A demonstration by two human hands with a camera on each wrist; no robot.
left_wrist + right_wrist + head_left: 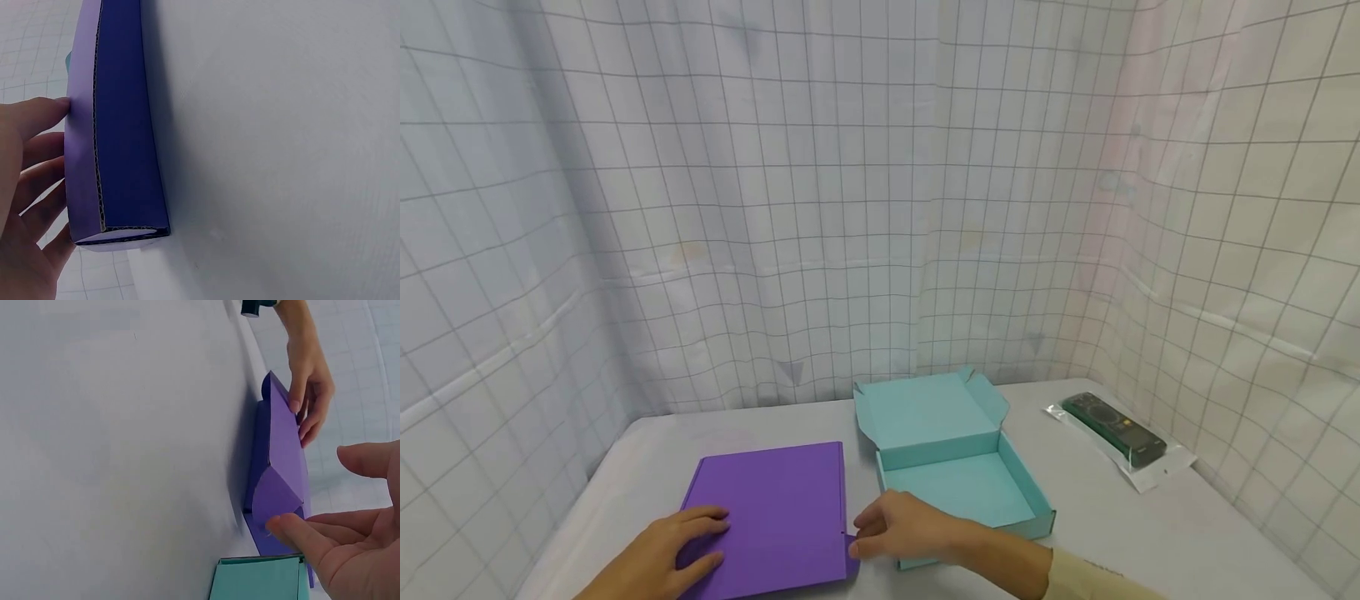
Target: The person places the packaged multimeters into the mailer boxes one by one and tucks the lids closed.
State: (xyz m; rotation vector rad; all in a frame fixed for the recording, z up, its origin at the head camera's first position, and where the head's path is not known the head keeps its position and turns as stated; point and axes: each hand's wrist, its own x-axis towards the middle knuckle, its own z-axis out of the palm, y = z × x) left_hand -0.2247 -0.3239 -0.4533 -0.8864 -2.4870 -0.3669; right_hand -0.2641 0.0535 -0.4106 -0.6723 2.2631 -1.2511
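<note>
A purple cardboard box [775, 517] lies on the left half of the table, its lid lowered. My left hand [673, 550] rests on the lid's left part with fingers spread; the left wrist view shows the thumb [47, 115] on the lid near the box's side wall. At the box's right edge, my right hand [898, 529] has a fingertip [284, 528] against a purple side flap [275, 490], its other digits apart from it. Beside that hand stands a teal box [955, 492] with its lid [928, 408] folded back.
A dark green multimeter [1112, 425] in a clear plastic bag [1150, 477] lies on the right of the white table [1097, 525]. Gridded white curtains [820, 208] enclose the back and sides. The teal box sits close to the purple one.
</note>
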